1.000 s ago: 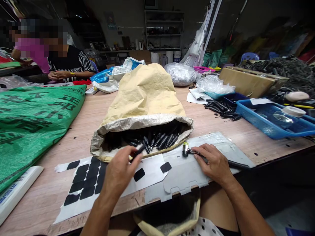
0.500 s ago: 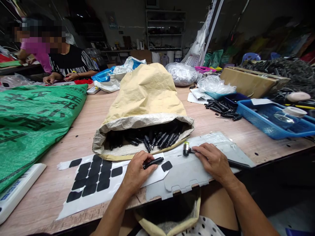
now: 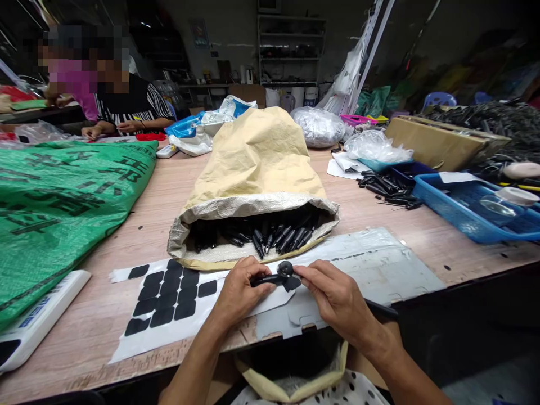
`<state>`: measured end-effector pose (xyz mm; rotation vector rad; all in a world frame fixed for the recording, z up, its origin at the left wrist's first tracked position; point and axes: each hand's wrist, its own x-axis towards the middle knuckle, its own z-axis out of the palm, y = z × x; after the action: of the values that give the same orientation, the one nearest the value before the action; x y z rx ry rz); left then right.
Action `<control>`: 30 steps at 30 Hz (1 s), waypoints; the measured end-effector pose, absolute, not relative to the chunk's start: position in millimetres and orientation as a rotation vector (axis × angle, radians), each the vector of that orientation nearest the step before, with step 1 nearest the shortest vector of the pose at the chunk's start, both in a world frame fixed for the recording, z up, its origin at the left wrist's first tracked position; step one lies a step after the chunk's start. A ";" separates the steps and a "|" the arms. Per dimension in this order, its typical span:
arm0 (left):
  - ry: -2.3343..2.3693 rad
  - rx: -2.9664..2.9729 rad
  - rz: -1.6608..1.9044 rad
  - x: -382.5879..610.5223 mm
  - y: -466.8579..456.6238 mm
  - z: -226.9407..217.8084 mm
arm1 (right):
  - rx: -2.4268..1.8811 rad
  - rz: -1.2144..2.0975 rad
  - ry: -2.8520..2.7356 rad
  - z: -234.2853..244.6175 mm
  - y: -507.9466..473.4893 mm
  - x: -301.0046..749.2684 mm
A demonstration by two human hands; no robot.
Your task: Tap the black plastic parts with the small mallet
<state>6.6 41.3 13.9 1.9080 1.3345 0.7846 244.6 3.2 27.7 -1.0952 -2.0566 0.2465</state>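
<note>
My left hand (image 3: 244,287) is closed around a black pen (image 3: 270,279), which lies level with its tip pointing right. My right hand (image 3: 337,292) grips a small mallet (image 3: 286,268) by its black handle, which sticks out behind the palm. The mallet's round black face is at the pen's right end; I cannot tell whether they touch. Below them a dark rounded square (image 3: 292,283) shows on a white sheet. That sheet (image 3: 126,350), under my left forearm, carries several black rounded squares (image 3: 162,298). A grey board (image 3: 371,259) lies to the right.
An open tan sack (image 3: 261,152) full of black pens (image 3: 291,239) lies just beyond my hands. A green sack (image 3: 76,208) and white box (image 3: 50,315) are left. A blue basket (image 3: 468,216) and loose black pens (image 3: 386,188) are right. Two people sit far left.
My right hand has brought the mallet leftward and down to the pen's tip. My left hand still holds the pen. The view has shifted slightly.
</note>
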 end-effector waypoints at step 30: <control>1.353 1.931 0.757 6.1 41.0 15.8 | -1.255 0.039 -2.047 19.4 14.0 287.7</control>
<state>6.1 41.0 15.8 1.9310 1.3526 0.7570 287.7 14.0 19.4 -1.2547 -2.0467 0.0388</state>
